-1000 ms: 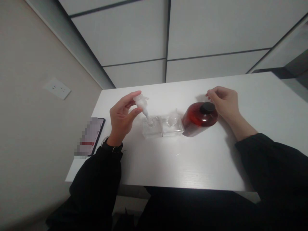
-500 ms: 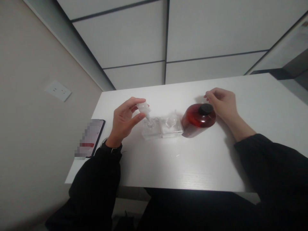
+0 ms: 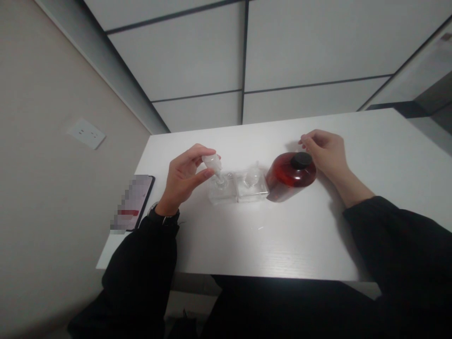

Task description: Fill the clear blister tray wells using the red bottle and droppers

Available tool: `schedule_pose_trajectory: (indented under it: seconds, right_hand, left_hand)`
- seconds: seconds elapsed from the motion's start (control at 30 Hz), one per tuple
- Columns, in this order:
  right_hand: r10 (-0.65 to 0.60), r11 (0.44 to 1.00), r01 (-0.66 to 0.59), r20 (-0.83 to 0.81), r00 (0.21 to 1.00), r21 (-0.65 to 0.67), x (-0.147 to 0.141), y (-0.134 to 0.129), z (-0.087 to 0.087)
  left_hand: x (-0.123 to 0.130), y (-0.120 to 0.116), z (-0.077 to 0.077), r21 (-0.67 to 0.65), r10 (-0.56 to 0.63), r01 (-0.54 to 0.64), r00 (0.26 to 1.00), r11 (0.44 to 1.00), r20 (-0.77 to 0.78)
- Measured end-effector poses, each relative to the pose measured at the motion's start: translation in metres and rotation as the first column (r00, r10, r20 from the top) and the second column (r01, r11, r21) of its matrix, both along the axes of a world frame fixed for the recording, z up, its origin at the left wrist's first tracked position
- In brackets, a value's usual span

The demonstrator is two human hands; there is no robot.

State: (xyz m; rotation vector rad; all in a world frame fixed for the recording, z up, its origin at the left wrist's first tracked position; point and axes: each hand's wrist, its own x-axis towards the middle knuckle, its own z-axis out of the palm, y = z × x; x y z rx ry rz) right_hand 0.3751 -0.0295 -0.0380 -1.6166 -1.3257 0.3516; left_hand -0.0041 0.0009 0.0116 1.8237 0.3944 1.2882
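Note:
My left hand point(image 3: 187, 174) is closed around a translucent white pump head point(image 3: 212, 164), thumb on the near side and fingers on the far side. The pump's lower end is at the mouth of a clear square bottle point(image 3: 222, 192). Against that bottle's right side stands a second clear square bottle point(image 3: 256, 190) with a pump top point(image 3: 252, 176) on it. A large red-brown bottle point(image 3: 287, 176) with a black cap point(image 3: 302, 160) is right of these. Just behind it my right hand point(image 3: 326, 149) is closed, fingertips pinched together; what they hold, if anything, is hidden.
A phone point(image 3: 136, 202) lies at the left edge of the white table point(image 3: 226, 245), beside my left forearm. The wall with a socket point(image 3: 87, 133) rises on the left. Pale panels point(image 3: 197, 56) stand behind the table.
My left hand has shifted very slightly to the right with the pump head. The right hand and the bottles look nearly the same.

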Motion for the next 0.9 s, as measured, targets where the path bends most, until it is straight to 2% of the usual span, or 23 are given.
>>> schedule_pose_trajectory:
  seconds: [0.6,0.9]
  right_hand:
    - [-0.009,1.000,0.009,0.014,1.000,-0.003,0.0002,0.0003,-0.0010]
    - [-0.005,1.000,0.005,0.010,1.000,-0.004,0.0012,0.0008,-0.0014]
  left_hand:
    - [-0.0003,-0.0004,-0.0012,-0.057,-0.016,0.017,1.000,0.998,0.020]
    - [-0.0011,0.0065,-0.0072,-0.033,0.146,-0.143,0.980,0.989,0.134]
